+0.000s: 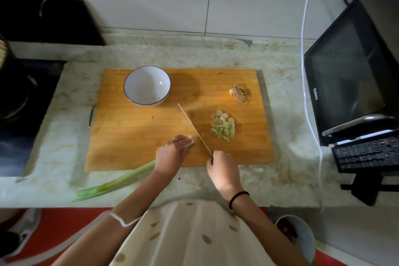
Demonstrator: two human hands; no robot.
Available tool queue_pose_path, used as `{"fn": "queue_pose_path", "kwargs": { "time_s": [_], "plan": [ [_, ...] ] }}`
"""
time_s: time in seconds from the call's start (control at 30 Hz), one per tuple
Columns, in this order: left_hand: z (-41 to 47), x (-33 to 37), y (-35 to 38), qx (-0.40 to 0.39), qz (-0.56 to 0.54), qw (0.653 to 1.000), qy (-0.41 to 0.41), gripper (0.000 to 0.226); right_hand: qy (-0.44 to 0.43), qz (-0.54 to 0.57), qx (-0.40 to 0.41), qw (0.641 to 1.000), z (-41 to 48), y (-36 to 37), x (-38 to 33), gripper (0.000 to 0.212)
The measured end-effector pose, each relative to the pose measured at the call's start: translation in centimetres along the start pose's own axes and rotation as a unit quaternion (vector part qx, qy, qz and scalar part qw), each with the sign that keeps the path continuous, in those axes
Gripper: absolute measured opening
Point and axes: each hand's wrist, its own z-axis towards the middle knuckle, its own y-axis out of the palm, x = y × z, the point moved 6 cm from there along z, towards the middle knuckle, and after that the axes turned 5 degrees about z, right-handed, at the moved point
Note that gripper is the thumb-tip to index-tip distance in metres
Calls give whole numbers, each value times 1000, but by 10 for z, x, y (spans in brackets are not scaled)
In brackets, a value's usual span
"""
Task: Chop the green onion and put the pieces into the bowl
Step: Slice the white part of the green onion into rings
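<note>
Onion [121,181] is lying with its white end on the board [129,136], and I am pinning it under my curled left hand [170,153] while my right hand [223,166] is gripping the knife [194,129], so I am reckoning a tucked grip and small even advances matter most.

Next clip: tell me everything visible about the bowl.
The bowl is white with a thin dark-blue rim, glossy like ceramic. It stands upright on the far left part of the wooden cutting board, holding no onion pieces, only a few faint specks. Only the board touches it; the tip of the knife lies just short of it.
</note>
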Motion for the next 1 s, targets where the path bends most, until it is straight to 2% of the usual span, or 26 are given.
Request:
{"fn": "queue_pose_path", "kwargs": {
  "time_s": [0.1, 0.3, 0.43, 0.67, 0.8, 0.93, 1.0],
  "plan": [
    [-1, 0, 1, -5, 0, 1000, -6, 30, -2, -46, 28, 999, -5, -9, 13, 14],
    [-2, 1, 2, 1, -2, 1000, -3, 27, -33, -45, 34, 998, -11, -14, 9, 15],
    [8, 5, 9, -23, 15, 1000, -2, 25, -48, -65, 31, 996, -15, -14, 6, 12],
    [5, 10, 2, -3, 1, 1000, 11, 29, 24, 26, 97, 995, -15, -32, 30, 16],
    [-2, -2, -13, 58, 5, 998, -2, 25, 6, 89, 54, 995, -18, -23, 25, 17],
    [-5, -14, -13, 70, -3, 997, -45, 24, -11, 46, -14, 999, -15, -7, 19, 36],
    [-8, -14, -9, 62, -7, 997, -45, 23, -7, 38, -31, 999, -15, -2, 19, 38]
  ]
}}
